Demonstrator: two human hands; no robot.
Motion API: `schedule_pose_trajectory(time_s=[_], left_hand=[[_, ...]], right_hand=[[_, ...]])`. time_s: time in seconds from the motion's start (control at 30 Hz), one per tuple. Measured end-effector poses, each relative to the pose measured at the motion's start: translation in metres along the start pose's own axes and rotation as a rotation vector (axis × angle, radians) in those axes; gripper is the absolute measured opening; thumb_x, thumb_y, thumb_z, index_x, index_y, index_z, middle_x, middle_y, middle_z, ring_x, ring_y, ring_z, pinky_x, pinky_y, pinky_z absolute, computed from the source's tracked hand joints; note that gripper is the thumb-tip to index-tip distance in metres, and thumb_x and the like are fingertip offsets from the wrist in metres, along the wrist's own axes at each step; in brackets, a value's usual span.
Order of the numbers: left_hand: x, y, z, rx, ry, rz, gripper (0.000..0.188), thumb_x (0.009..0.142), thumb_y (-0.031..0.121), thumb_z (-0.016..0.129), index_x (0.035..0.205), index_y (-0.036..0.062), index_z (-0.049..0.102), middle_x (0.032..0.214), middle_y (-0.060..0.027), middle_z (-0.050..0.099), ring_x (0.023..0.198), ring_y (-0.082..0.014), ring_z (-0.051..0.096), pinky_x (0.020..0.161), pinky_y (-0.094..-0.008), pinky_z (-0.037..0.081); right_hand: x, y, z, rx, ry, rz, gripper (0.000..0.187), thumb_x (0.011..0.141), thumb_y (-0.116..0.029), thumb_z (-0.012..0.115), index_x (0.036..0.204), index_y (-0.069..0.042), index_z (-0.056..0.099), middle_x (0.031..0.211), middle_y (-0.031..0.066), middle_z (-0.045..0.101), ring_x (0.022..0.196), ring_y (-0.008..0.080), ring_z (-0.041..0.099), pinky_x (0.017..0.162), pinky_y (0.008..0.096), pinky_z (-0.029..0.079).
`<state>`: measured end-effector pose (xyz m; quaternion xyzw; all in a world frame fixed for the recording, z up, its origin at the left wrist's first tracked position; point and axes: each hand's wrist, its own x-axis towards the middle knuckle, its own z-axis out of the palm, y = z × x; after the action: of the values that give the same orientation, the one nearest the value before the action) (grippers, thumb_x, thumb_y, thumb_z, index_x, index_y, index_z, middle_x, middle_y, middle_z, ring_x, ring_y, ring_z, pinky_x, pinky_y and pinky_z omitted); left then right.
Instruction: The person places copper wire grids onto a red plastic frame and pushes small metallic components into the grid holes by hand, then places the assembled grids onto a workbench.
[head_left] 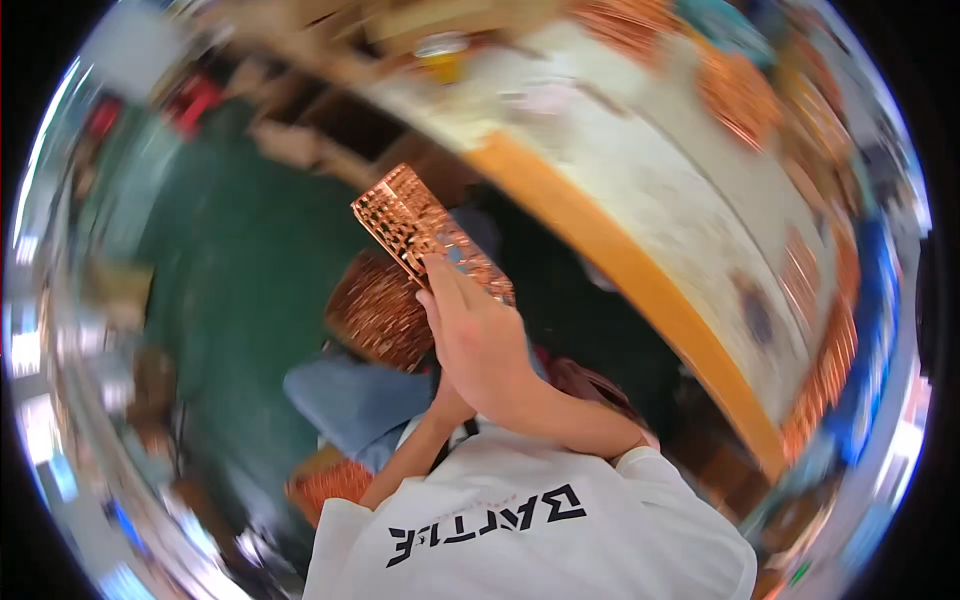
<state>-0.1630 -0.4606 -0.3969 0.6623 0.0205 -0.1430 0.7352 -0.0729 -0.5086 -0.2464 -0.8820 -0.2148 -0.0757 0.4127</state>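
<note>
A copper-coloured perforated metal piece (420,220), shaped like a narrow box with rows of holes, is raised in front of my body. My right hand (485,345) grips its near end, fingers lying along its side. Most of my left hand (452,400) is behind the right one; its wrist shows, but its fingers are hidden. Below the piece, an open carton (345,325) is heaped with shiny copper-coloured parts, blurred by motion. My legs in blue trousers (350,395) are beside this carton.
A long pale worktable (640,180) with an orange-yellow edge runs along the right. Stacks of copper-coloured parts (740,95) and a yellow tub (442,58) stand on it. Another carton of copper-coloured parts (330,485) is at my left side. The floor (220,270) is green.
</note>
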Motion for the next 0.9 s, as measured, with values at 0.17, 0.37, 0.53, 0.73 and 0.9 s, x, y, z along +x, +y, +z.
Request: schedule_pose_trajectory(time_s=[0.17,0.37,0.53,0.73,0.9], left_hand=[[-0.096,-0.046,-0.068,0.072,0.547,-0.043,0.067,0.081,0.002,0.055,0.139,0.0085,0.023,0.141,-0.0106,0.031,0.126,-0.0232,0.036,0.101,-0.0341,0.034],[-0.148,-0.016,-0.120,-0.870,1.065,0.353,0.074,0.080,-0.006,0.054,0.142,0.0161,0.020,0.131,-0.0149,0.041,0.112,-0.0268,0.051,0.094,-0.0404,0.046],[-0.151,-0.056,-0.188,-0.720,1.005,0.162,0.064,0.078,-0.005,0.059,0.134,0.0074,0.033,0.120,-0.0142,0.048,0.105,-0.0217,0.055,0.086,-0.0334,0.052],[-0.108,-0.140,-0.232,-0.437,1.256,0.030,0.026,0.074,-0.005,0.064,0.096,-0.0010,0.051,0.088,-0.0076,0.061,0.076,-0.0147,0.061,0.070,-0.0281,0.053],[-0.092,-0.162,-0.245,-0.308,1.262,-0.078,0.020,0.073,-0.005,0.063,0.088,0.0006,0.051,0.080,-0.0079,0.060,0.072,-0.0146,0.060,0.063,-0.0281,0.051]], right_hand=[[-0.041,-0.052,0.134,0.182,-0.694,-0.329,0.031,0.080,-0.018,0.061,0.109,-0.006,0.056,0.096,0.0132,0.062,0.079,0.0283,0.061,0.066,0.0375,0.049],[0.007,-0.045,0.197,0.825,-0.553,-0.285,0.032,0.078,-0.008,0.062,0.108,0.000,0.054,0.101,0.0124,0.058,0.092,0.0248,0.058,0.083,0.0337,0.045],[-0.009,0.045,0.294,1.113,-1.549,0.736,0.026,0.083,-0.012,0.062,0.105,0.000,0.054,0.095,0.0082,0.061,0.087,0.0168,0.061,0.074,0.0289,0.052],[-0.016,0.084,0.346,0.919,-1.284,0.480,0.014,0.081,0.002,0.059,0.095,0.004,0.056,0.088,0.0097,0.061,0.078,0.0165,0.063,0.069,0.0285,0.056],[-0.045,0.103,0.363,0.657,-0.993,0.305,0.018,0.081,-0.004,0.062,0.095,0.002,0.053,0.087,0.0093,0.060,0.076,0.0155,0.061,0.069,0.0318,0.054]])
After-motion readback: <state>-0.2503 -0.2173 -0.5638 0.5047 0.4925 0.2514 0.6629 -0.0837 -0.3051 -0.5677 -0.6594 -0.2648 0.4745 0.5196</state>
